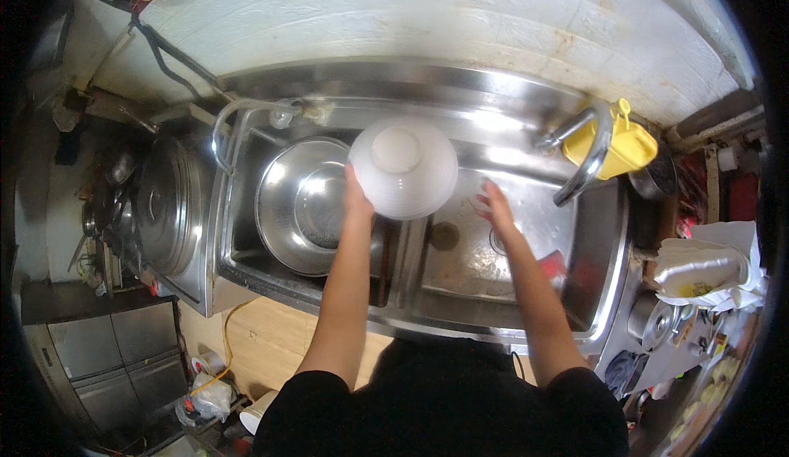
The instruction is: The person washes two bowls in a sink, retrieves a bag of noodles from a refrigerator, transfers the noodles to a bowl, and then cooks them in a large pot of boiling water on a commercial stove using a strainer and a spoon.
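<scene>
My left hand (359, 193) grips the left edge of a white ribbed bowl (407, 173), whose base and foot ring face the camera. The bowl is over the divider of a double stainless-steel sink (407, 321). Below and left of it, a large round metal basin (277, 223) sits in the left sink basin, partly hidden by my left forearm. My right hand (498, 207) is over the right sink basin, fingers apart, touching nothing that I can see. A red piece of cloth or sponge (553, 264) lies in that basin beside my right forearm.
A curved metal faucet (599, 155) juts over the right basin, with a yellow plastic container (635, 149) behind it. Another curved spout (231, 115) stands at the left basin. A large lidded pot (163, 204) is on the left; a smaller lidded pot (650, 321) is at the right.
</scene>
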Motion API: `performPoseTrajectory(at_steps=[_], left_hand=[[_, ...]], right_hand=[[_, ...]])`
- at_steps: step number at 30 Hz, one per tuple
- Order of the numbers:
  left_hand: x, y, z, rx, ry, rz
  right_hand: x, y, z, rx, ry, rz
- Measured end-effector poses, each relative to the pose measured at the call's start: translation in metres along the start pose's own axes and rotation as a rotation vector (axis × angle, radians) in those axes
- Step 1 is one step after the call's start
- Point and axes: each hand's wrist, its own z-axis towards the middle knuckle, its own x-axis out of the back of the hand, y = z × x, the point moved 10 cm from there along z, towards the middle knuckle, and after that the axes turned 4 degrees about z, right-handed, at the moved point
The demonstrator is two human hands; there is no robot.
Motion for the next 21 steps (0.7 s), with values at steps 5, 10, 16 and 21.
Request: performPoseTrajectory(at_steps=[5,10,16,21], left_hand=[[0.025,0.052,-0.014,-0.489,0.425,0.849],[0.007,-0.017,-0.001,0.174,-0.328,-0.097],[-0.055,0.011,-0.122,-0.095,-0.501,0.495],[-0.096,0.001,-0.249,-0.101,-0.846,0.749]], right_hand=[[-0.080,-0.025,0.033,0.033,0.031,0.103],[-0.112,-0.061,-0.009,-0.106,0.029,0.500],[-0.036,0.016,-0.009,-0.055,0.067,0.819],[0.028,0.020,-0.087,0.241,-0.078,0.629]])
